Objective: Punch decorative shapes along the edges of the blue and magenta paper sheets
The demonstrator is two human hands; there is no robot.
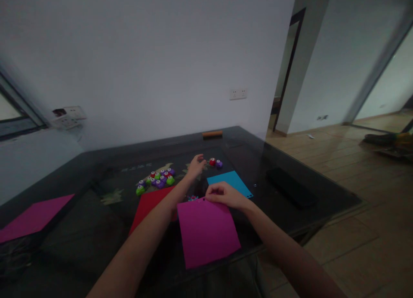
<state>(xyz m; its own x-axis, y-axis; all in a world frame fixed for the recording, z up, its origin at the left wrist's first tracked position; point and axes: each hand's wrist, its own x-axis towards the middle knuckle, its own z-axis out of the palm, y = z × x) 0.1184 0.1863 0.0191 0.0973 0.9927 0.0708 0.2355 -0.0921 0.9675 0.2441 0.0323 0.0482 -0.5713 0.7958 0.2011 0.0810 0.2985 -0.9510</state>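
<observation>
My right hand [224, 194] pinches the top edge of a magenta sheet of paper [208, 233], which is held up at a tilt near the table's front edge. A small dark hole shows close to its fingertips. Stretched forward over the table, my left hand [196, 164] has its fingers curved and apart, with nothing visible between them. Just right of it stand a red [212, 162] and a purple [219, 163] small plastic piece with eye-like tops. A blue sheet [230, 180] with dark marks at one corner lies beyond my right hand.
Several similar green, purple and red pieces [160, 181] cluster left of my left arm. A red sheet [150, 205] lies partly under that arm. Another magenta sheet [37, 216] is far left. A black oblong object [290, 188] lies right; an orange-brown roll [212, 135] sits at the back.
</observation>
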